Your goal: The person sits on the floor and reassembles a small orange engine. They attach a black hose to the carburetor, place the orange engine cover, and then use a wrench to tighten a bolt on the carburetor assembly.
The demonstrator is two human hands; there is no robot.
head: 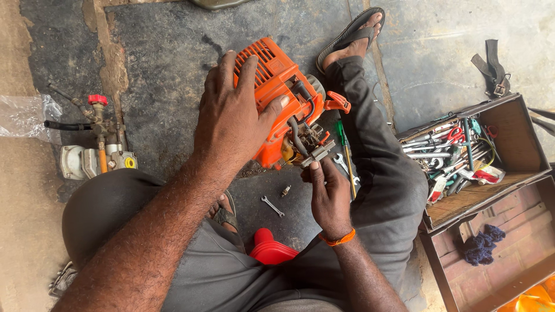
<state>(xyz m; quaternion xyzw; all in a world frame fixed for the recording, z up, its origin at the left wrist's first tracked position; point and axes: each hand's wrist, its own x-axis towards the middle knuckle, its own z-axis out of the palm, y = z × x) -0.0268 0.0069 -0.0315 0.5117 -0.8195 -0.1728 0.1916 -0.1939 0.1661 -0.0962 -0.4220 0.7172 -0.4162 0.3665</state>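
Note:
An orange small engine point(276, 78) stands on the concrete floor between my knees. My left hand point(231, 118) lies flat over its housing and grips it, thumb on the orange side. My right hand point(328, 193) reaches up from below and pinches a grey metal part point(317, 153) at the engine's lower right, beside black hoses. An orange band sits on my right wrist.
A small spanner point(272, 205) and a spark plug point(285, 190) lie on the floor below the engine. A green-handled screwdriver point(346, 151) rests against my right leg. An open wooden toolbox point(523, 173) full of tools stands right. A grey pump point(95, 156) with a red cap sits left. A red funnel point(270, 249) lies near me.

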